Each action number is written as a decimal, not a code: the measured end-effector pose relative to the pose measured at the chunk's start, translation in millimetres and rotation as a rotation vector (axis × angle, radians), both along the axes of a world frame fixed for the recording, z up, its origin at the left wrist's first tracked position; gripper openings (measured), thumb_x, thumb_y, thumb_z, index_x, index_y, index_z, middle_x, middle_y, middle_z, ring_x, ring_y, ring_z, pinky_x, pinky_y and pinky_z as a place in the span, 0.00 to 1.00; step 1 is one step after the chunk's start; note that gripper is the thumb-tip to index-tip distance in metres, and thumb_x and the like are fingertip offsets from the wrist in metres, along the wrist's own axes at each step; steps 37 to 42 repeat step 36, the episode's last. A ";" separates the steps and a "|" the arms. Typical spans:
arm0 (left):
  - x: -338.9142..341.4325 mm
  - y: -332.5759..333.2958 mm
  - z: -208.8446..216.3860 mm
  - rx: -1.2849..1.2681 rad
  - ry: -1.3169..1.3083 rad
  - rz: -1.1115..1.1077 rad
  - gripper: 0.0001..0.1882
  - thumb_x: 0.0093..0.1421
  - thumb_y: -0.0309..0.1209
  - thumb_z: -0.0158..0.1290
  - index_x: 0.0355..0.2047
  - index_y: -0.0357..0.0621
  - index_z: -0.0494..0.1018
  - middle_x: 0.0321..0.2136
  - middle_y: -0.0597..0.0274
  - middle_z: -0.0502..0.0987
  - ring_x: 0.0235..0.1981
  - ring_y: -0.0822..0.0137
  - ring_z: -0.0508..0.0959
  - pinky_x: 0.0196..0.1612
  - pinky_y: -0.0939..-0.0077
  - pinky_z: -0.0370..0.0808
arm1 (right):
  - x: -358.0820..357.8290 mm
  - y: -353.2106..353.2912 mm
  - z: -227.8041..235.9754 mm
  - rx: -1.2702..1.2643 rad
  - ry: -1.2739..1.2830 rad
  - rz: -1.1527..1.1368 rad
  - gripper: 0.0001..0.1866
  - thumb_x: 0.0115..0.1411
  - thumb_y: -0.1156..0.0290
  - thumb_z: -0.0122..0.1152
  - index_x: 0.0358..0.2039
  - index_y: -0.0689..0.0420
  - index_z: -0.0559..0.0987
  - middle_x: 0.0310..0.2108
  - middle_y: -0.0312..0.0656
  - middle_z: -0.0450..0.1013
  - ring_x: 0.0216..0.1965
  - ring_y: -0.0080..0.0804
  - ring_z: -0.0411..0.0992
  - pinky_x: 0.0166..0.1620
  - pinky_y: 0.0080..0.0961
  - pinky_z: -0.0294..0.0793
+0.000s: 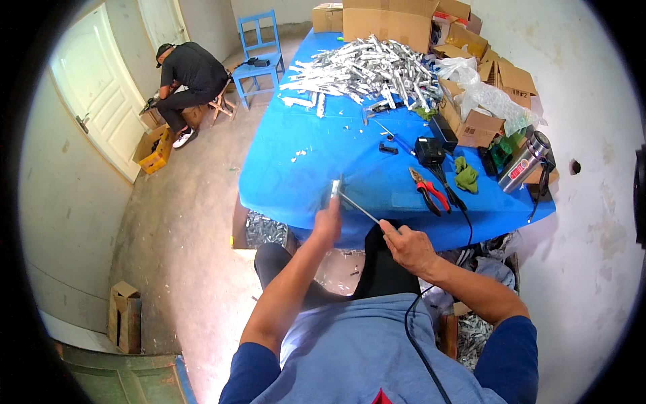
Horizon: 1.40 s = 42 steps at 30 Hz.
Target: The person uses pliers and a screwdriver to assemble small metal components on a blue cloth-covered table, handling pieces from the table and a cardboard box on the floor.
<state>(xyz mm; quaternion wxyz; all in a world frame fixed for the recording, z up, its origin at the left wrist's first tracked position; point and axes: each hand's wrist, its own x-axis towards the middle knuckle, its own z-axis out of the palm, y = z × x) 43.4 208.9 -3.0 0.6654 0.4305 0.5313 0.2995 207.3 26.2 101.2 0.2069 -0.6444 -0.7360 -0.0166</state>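
Observation:
My left hand (328, 222) is closed around a small silvery metal piece (335, 189), held upright over the front edge of the blue-covered table (296, 195). In my closed right hand (412, 250) is a thin metal rod tool (360, 207); its handle is hidden in my fist. The rod's far end meets or nearly meets the silvery piece, and motion blurs that spot. To the right of the rod lie pliers with red and black handles (431, 191). A large heap of similar silvery metal pieces (377, 71) covers the far part of the table.
Right side: a steel thermos (525, 161), a green cloth (465, 175), a black adapter (429, 151) with cables, and cardboard boxes (482, 128). Under the table stands a box of metal parts (266, 229). Beyond are a blue chair (259, 57) and a seated person (192, 81) bent over near a yellow crate (155, 151).

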 end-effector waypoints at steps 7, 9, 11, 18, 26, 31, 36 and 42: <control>-17.6 -16.2 22.1 0.079 -0.012 -0.099 0.32 0.60 0.62 0.47 0.11 0.58 0.49 0.08 0.75 0.51 0.06 0.75 0.49 0.11 0.77 0.43 | 22.5 9.4 44.9 -0.722 1.140 -0.185 0.22 0.66 0.62 0.51 0.59 0.55 0.70 0.25 0.32 0.70 0.18 0.15 0.65 0.21 0.14 0.65; -18.5 -23.4 36.8 -0.052 -0.053 -0.075 0.32 0.60 0.62 0.47 0.11 0.59 0.49 0.09 0.76 0.50 0.07 0.75 0.49 0.11 0.77 0.43 | 26.0 9.8 45.0 -0.727 1.179 -0.198 0.22 0.66 0.63 0.52 0.59 0.55 0.70 0.25 0.34 0.71 0.19 0.16 0.66 0.22 0.15 0.66; -17.8 -27.8 45.6 -0.097 -0.106 -0.067 0.32 0.60 0.62 0.47 0.11 0.60 0.48 0.09 0.76 0.50 0.07 0.76 0.48 0.11 0.76 0.43 | 30.4 8.6 43.6 -0.734 1.199 -0.186 0.22 0.66 0.64 0.52 0.59 0.55 0.70 0.25 0.35 0.72 0.20 0.17 0.67 0.24 0.15 0.68; -18.3 -28.8 31.2 -0.069 -0.103 -0.085 0.32 0.60 0.62 0.47 0.11 0.60 0.49 0.09 0.77 0.49 0.08 0.76 0.48 0.12 0.77 0.42 | 50.2 -2.3 22.0 -0.679 1.297 -0.072 0.23 0.63 0.67 0.56 0.59 0.53 0.70 0.29 0.39 0.74 0.26 0.23 0.73 0.26 0.17 0.73; -18.9 -32.6 37.0 -0.106 -0.140 -0.058 0.32 0.59 0.64 0.46 0.12 0.60 0.49 0.10 0.77 0.50 0.08 0.76 0.48 0.12 0.77 0.43 | 36.7 -2.2 39.2 -0.735 1.250 -0.143 0.23 0.63 0.69 0.55 0.60 0.53 0.70 0.30 0.38 0.73 0.25 0.21 0.72 0.24 0.15 0.70; -15.4 -33.2 38.0 -0.101 -0.104 -0.043 0.32 0.60 0.63 0.46 0.12 0.59 0.49 0.09 0.76 0.50 0.07 0.76 0.49 0.12 0.77 0.43 | 37.2 -5.0 31.7 -0.666 1.157 -0.109 0.23 0.64 0.69 0.54 0.60 0.53 0.70 0.27 0.35 0.72 0.23 0.17 0.70 0.21 0.13 0.64; -17.6 -34.6 42.2 -0.127 -0.133 -0.049 0.32 0.60 0.63 0.46 0.12 0.59 0.49 0.09 0.75 0.50 0.07 0.75 0.49 0.12 0.77 0.43 | 35.7 -7.4 36.3 -0.674 1.101 -0.102 0.22 0.64 0.68 0.54 0.60 0.51 0.70 0.28 0.35 0.72 0.22 0.20 0.70 0.26 0.15 0.69; -17.6 -34.6 42.2 -0.127 -0.133 -0.049 0.32 0.60 0.63 0.46 0.12 0.59 0.49 0.09 0.75 0.50 0.07 0.75 0.49 0.12 0.77 0.43 | 35.7 -7.4 36.3 -0.674 1.101 -0.102 0.22 0.64 0.68 0.54 0.60 0.51 0.70 0.28 0.35 0.72 0.22 0.20 0.70 0.26 0.15 0.69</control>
